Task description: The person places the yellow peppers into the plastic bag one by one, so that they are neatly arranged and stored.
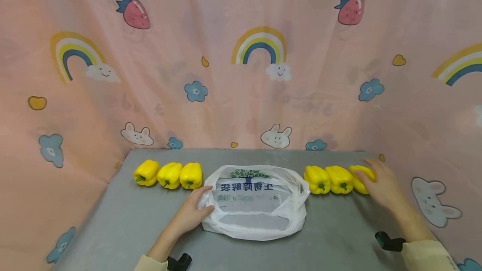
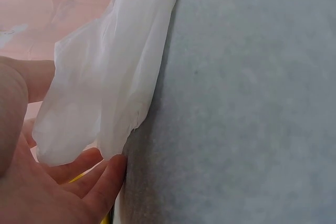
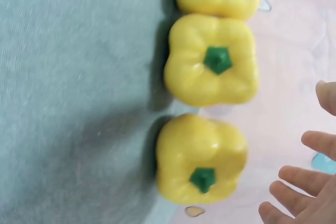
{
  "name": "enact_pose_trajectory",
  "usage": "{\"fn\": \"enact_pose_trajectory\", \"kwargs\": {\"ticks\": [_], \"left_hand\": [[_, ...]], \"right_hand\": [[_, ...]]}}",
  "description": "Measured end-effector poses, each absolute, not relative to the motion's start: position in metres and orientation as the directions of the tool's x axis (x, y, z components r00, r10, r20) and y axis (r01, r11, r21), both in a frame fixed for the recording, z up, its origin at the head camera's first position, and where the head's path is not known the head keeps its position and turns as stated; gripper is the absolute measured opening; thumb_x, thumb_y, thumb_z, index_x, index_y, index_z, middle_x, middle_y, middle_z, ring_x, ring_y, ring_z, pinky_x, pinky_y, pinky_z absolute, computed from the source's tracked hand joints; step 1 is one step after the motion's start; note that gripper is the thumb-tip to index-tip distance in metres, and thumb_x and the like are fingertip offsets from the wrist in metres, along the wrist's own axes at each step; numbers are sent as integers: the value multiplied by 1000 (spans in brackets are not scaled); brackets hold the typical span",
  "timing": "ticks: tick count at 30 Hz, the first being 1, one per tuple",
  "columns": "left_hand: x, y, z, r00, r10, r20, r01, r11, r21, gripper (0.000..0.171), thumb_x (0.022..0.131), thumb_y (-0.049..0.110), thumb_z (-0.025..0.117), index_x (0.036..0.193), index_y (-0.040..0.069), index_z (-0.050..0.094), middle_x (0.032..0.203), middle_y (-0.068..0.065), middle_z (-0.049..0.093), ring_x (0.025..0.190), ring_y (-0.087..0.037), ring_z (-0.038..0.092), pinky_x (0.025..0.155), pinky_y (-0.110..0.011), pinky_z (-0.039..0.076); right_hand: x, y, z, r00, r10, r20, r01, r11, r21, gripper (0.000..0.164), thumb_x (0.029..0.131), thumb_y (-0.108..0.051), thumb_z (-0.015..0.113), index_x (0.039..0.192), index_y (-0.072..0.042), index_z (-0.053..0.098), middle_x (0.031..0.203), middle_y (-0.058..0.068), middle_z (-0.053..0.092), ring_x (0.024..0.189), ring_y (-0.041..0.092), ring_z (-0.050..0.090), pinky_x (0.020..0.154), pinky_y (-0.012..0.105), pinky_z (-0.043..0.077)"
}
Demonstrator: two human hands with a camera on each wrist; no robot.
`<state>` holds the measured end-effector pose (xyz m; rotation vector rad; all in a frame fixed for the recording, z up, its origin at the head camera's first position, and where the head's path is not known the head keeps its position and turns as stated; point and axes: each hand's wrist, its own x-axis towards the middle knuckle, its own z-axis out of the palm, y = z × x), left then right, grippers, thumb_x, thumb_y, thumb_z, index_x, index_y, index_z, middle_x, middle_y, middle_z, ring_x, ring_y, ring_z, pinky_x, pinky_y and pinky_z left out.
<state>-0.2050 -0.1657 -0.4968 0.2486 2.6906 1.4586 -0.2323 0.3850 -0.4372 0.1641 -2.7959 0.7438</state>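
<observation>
A white plastic bag (image 1: 256, 233) with printed characters and a tree stands in the middle of the table, mouth wide open. At its left edge my left hand (image 1: 190, 212) has thumb and fingers around the thin plastic (image 2: 100, 77). Over on the right, my right hand (image 1: 384, 183) is at the outermost yellow bell pepper (image 1: 362, 175), partly covering it. Its fingers are spread and apart from that pepper (image 3: 199, 148) in the right wrist view. Two more yellow bell peppers, a middle one (image 1: 340, 179) and an inner one (image 1: 317, 179), sit between it and the bag.
Three yellow bell peppers, a left one (image 1: 147, 172), a middle one (image 1: 170, 175) and a right one (image 1: 191, 175), line up left of the bag. The grey table (image 1: 124, 221) ends at a pink printed curtain (image 1: 226, 108) behind and at the sides.
</observation>
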Motion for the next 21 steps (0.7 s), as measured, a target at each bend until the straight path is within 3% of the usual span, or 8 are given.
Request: {"fn": "enact_pose_trajectory", "kwargs": {"ticks": [11,21], "left_hand": [[-204,-165,-497,-983,181,26,121,540,833,56,94,21,72,146,16,53,152,-18,43,140,-41,40,113,-68,27],[-204,-164,-497,-980,197,30,134,540,831,56,93,23,73,146,16,53,152,-17,44,140,-41,40,113,-68,27]], "right_hand": [[-238,407,-449,-988,36,150,-52,837,-545,72,108,-44,42,151,12,29,150,45,24,135,67,18,100,83,18],[-238,414,-461,-988,45,151,-46,834,-550,65,109,-38,44,145,15,36,140,47,34,125,67,31,95,80,28]]}}
